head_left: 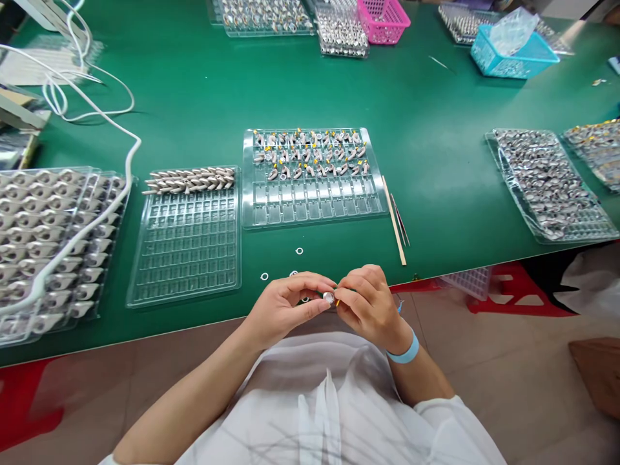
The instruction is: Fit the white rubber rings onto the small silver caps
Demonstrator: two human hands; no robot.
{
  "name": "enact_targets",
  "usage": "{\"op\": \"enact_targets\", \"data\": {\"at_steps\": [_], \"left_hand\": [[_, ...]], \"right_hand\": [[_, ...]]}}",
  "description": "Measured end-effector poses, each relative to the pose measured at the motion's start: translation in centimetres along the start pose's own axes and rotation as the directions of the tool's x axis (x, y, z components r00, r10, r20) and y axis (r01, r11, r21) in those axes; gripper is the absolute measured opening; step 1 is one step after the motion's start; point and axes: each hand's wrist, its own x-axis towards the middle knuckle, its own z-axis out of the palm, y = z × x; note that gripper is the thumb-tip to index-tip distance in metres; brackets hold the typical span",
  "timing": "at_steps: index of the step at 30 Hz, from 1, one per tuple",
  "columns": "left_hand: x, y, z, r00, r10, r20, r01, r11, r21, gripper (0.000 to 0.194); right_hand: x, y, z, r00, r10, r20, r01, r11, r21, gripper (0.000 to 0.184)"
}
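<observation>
Just in front of my body, at the table's near edge, my left hand [285,300] pinches a small round silvery-white metal part [329,298] between thumb and forefinger. My right hand [367,303] is closed against the same part from the other side. A tiny yellow bit [338,302] shows at its fingertips; what else those fingers grip is hidden. Small white rings with tabs [299,250] lie loose on the table beyond my left hand. Farther off, a clear tray [314,208] holds rows of small metal parts with yellow bits.
A wooden stick [394,223] and tweezers [400,221] lie right of that tray. Left are a tray with curved metal pieces [188,181] and stacked filled trays [53,252], crossed by a white cable [128,161]. A filled tray [552,184] sits right; pink [382,22] and blue baskets [513,61] stand behind.
</observation>
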Motion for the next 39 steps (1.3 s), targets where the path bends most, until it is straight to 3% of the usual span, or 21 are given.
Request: {"op": "enact_targets", "data": {"at_steps": [8,20,33,39], "left_hand": [[-0.1,1.1,-0.6,0.982,0.152,0.109,-0.182,0.919,0.350,0.016],[-0.2,1.3,-0.4,0.903,0.402,0.154,-0.418,0.738,0.530,0.017],[0.0,1.4,-0.1,0.925,0.368,0.093,-0.348,0.721,0.599,0.011],[-0.1,0.9,0.0,0.895,0.440,0.080,-0.371,0.630,0.682,0.013]], "right_hand": [[0.2,-0.1,-0.1,1.000,0.011,-0.010,-0.010,0.996,0.094,0.018],[0.3,0.0,0.4,0.998,0.056,-0.025,-0.051,0.980,0.190,0.020],[0.8,0.0,0.1,0.999,-0.027,0.028,0.027,1.000,0.010,0.010],[0.5,0.1,0.5,0.999,0.031,0.016,-0.033,0.989,0.143,0.021]]}}
